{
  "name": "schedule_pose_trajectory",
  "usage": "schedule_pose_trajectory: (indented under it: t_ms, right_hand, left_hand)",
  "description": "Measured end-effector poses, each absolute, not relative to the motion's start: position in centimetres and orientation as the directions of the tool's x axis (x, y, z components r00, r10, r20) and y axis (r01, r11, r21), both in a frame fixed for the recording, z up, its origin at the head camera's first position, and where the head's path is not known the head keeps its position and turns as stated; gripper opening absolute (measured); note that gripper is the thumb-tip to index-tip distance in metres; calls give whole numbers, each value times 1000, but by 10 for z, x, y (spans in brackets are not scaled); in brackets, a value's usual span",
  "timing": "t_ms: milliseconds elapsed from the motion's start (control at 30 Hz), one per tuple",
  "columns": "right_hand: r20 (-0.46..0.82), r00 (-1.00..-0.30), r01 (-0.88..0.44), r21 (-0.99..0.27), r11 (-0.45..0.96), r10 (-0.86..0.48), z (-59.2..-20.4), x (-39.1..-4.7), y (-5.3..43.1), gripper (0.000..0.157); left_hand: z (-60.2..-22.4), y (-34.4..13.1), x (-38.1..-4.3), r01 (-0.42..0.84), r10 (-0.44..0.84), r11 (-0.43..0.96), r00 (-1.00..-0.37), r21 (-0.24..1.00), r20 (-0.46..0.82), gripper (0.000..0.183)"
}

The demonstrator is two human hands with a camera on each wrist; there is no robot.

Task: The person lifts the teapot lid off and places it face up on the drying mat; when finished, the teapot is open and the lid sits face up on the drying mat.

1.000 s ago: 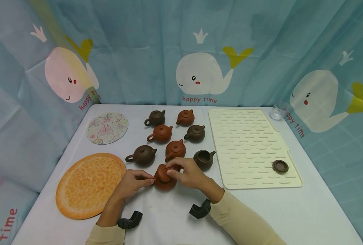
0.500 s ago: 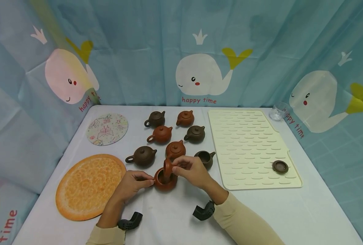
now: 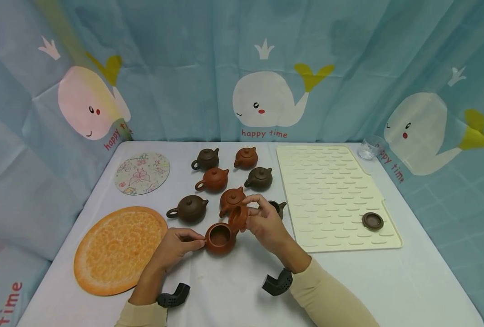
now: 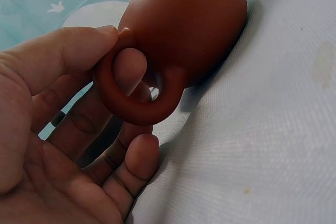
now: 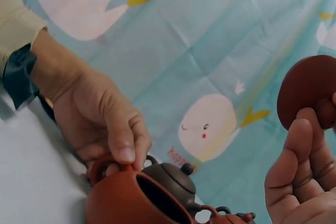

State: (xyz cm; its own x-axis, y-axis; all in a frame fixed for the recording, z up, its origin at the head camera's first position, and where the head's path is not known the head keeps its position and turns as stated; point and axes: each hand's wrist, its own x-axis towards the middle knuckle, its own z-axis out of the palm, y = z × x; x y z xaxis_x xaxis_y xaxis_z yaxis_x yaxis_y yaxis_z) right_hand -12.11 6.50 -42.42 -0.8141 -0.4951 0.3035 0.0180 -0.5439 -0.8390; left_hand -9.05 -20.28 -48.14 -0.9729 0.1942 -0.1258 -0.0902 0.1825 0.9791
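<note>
My left hand (image 3: 178, 245) pinches the ring handle (image 4: 144, 111) of a reddish-brown clay teapot (image 3: 221, 249), thumb on top and a fingertip through the loop. The teapot stands on the white cloth with its round mouth uncovered. Up and to the right of that mouth, my right hand (image 3: 268, 227) holds the matching lid (image 3: 238, 219) by its knob, tipped on edge. In the right wrist view, the lid (image 5: 302, 93) is well apart from the pot. A dark brown teapot (image 3: 280, 208) without a lid is partly hidden behind my right hand.
Several lidded teapots, red-brown and dark brown (image 3: 192, 209), stand close behind. A cream mat (image 3: 319, 190) on the right bears an upturned dark lid (image 3: 372, 221). A bread-patterned round mat (image 3: 119, 250), a floral disc (image 3: 142, 172) and a clear glass (image 3: 368, 149) lie farther out.
My right hand has lifted the lid off the red-brown teapot, tipped it upright and moved it right, baring the pot's mouth. My left hand has stayed on the handle.
</note>
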Motion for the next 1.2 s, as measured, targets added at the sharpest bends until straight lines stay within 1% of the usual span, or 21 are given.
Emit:
schedule_pose_trajectory:
  t_ms: [67, 167, 233, 433, 500, 600, 733, 833, 1033, 1200]
  right_hand:
    - [347, -783, 46, -796, -604, -516, -423, -121, 67, 49]
    - [383, -755, 83, -749, -657, -532, -421, -121, 70, 56]
    - [387, -748, 103, -736, -670, -540, -419, -121, 71, 54]
    - [389, -748, 105, -730, -675, -537, -416, -121, 77, 29]
    - [380, -760, 90, -741, -665, -527, -414, -120, 80, 29]
    - [351, -788, 75, -762, -644, -507, -410, -118, 85, 35]
    - [297, -828, 43, -811, -583, -475, -404, -115, 95, 40]
    - [279, -843, 4, -851, -525, -460, -399, -114, 103, 43]
    - [316, -837, -98, -890, -446, -447, -391, -111, 120, 56]
    - [347, -843, -160, -892, -424, -411, -390, -108, 135, 58]
  left_hand:
    - [-481, -203, -91, -90, 195, 176, -973, 980, -124, 15]
    - [-481, -203, -91, -89, 199, 169, -972, 982, -122, 15]
    - [-481, -203, -91, -88, 201, 164, -972, 983, -120, 15]
    - [-484, -204, -92, -93, 193, 163, -973, 982, -124, 15]
    - [-484, -204, -92, -98, 190, 167, -973, 981, -129, 15]
    - [-485, -204, -92, -98, 193, 166, -972, 981, -130, 16]
    - [-485, -205, -92, -92, 205, 166, -971, 982, -125, 17]
    - [-485, -205, -91, -89, 211, 168, -970, 982, -124, 18]
    - [-484, -205, -91, -93, 206, 170, -970, 981, -128, 17]
    - [-483, -205, -91, -76, 214, 169, -970, 983, -112, 17]
